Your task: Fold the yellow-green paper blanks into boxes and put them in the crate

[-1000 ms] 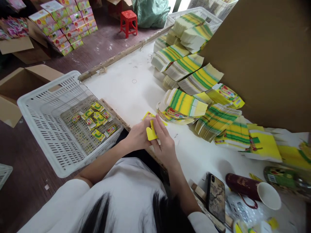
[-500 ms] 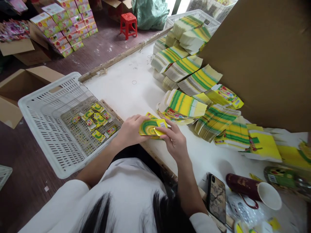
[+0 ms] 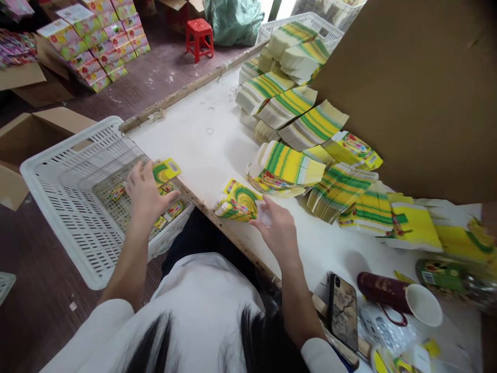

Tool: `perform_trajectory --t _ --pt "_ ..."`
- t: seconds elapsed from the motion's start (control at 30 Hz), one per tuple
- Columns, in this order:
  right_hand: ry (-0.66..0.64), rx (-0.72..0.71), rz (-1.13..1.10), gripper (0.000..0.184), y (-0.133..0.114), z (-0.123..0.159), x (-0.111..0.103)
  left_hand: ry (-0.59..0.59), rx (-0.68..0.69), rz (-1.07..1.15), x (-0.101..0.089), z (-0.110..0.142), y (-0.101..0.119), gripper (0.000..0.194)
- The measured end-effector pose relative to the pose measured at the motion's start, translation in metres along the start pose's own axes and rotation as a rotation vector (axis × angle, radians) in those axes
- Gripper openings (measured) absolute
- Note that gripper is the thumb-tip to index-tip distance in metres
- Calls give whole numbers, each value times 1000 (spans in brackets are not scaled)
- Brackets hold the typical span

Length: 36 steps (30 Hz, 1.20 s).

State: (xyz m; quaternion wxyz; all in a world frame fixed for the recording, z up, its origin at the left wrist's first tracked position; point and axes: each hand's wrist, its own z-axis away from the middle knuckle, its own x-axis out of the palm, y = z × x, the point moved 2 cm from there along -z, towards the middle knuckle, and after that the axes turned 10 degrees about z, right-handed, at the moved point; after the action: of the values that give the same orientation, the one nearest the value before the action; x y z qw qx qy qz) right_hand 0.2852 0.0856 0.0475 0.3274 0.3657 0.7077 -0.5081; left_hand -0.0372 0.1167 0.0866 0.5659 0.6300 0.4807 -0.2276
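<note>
Over the white plastic basket point(image 3: 66, 171), my left hand point(image 3: 145, 194) has its fingers and thumb spread. A small yellow-and-green box point(image 3: 166, 172) is just beyond those fingers, apparently loose in the air. Several similar boxes point(image 3: 174, 210) lie on the basket floor, partly hidden by my hand. On the white table, my right hand point(image 3: 278, 228) pinches the end of a flattened carton point(image 3: 243, 201) between thumb and forefinger. That carton lies on top of a small pile of the same yellow cartons, and a white flap shows at my fingertips.
Bundles of flattened cartons point(image 3: 295, 114) line the table before a brown cardboard sheet point(image 3: 404, 93). At the lower right are a phone point(image 3: 344, 313), a maroon mug point(image 3: 384, 292) and a plastic jar point(image 3: 442, 277). A red stool point(image 3: 199, 40) and stacked boxes point(image 3: 93, 41) stand on the floor.
My left hand has moved left from the pile to above the basket, and a box has left it. My right hand has stayed by the pile, now at another carton.
</note>
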Motion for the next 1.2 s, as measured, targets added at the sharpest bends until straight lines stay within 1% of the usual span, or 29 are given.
perform_trajectory --t 0.03,0.07,0.1,0.17,0.2,0.23,0.27,0.33,0.4,0.43,0.47,0.53,0.57,0.6,0.67,0.73,0.77,0.83,0.9,0.93,1.0,1.07,1.1,1.13,1.2 --pt "-23 3 30 41 1 2 2 -7 -1 13 2 0 -5 93" --pt "-33 5 33 36 1 3 5 -38 23 53 6 1 -5 91" --pt "-34 7 20 33 -1 4 7 -83 65 110 11 3 -1 83" --pt "-30 14 -16 33 -4 5 9 -166 157 258 24 10 14 67" --pt "-27 19 -34 34 -6 5 8 -189 188 345 30 14 24 63" --pt "-19 27 -54 36 -8 5 7 -196 206 446 35 18 34 64" --pt "-5 41 -82 39 -9 4 4 -190 216 569 40 23 44 69" --pt "35 78 -168 46 -12 3 -1 -162 206 889 49 32 62 85" --pt "62 95 -276 51 -17 2 -5 -196 141 1264 57 43 80 93" --pt "62 92 -323 52 -21 2 -6 -245 78 1440 60 47 88 90" --pt "62 83 -364 51 -25 1 -6 -314 -10 1588 63 51 96 84" --pt "56 70 -463 51 -33 1 -6 -437 -199 1797 66 54 111 65" --pt "48 68 -538 51 -36 1 -6 -467 -267 1868 65 53 117 56" --pt "37 68 -628 53 -39 2 -6 -468 -306 1923 63 51 121 49" --pt "19 81 -802 55 -43 1 -6 -417 -316 1991 57 46 126 48" --pt "30 112 -899 54 -45 0 -5 -367 -291 2013 52 44 129 53" --pt "46 132 -915 52 -46 -1 -5 -370 -283 2009 52 45 130 57" --pt "73 161 -917 50 -49 -2 -3 -414 -274 1972 55 49 131 60" --pt "100 173 -883 50 -54 -1 0 -416 -246 1898 63 55 129 52" --pt "118 182 -857 49 -56 0 1 -385 -210 1846 67 57 126 49" --pt "148 210 -812 48 -60 1 2 -291 -94 1718 74 59 120 45" --pt "134 233 -811 47 -62 2 3 -231 11 1599 78 58 114 46" --pt "112 235 -834 46 -61 1 3 -222 31 1563 79 57 113 47" --pt "85 229 -866 47 -60 0 4 -227 26 1554 79 56 112 48" --pt "33 210 -931 53 -58 -3 4 -270 -60 1615 77 52 116 49"
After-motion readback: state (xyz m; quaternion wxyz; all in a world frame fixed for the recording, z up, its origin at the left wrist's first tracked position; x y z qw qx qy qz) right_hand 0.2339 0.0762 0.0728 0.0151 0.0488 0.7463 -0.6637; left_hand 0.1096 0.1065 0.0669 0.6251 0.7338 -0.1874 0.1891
